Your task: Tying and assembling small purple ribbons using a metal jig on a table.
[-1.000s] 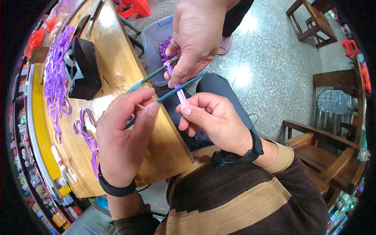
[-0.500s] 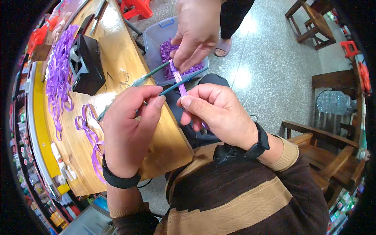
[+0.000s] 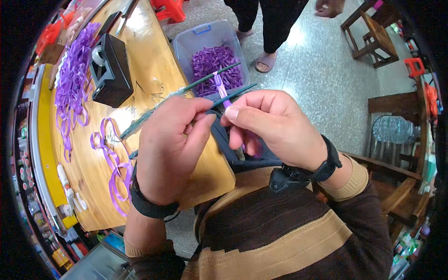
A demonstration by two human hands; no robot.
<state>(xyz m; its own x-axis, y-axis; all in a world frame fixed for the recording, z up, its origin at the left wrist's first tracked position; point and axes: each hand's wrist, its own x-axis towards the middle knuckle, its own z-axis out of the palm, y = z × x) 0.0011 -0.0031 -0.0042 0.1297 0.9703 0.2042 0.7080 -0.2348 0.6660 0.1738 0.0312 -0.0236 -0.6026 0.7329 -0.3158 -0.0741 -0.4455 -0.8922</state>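
Purple, glossy ribbon is pinched between the thumb and forefinger of the right grip, running from there past the near green stick to the far green stick. It looks light, soft and slightly slippery, so a flat pinch just below the near stick should suit it; the sticks seem stiffer, best taken along the shaft, as the left grip appears closed on the near one. Beyond both grips stands a clear tub of purple strips, beside the bench.
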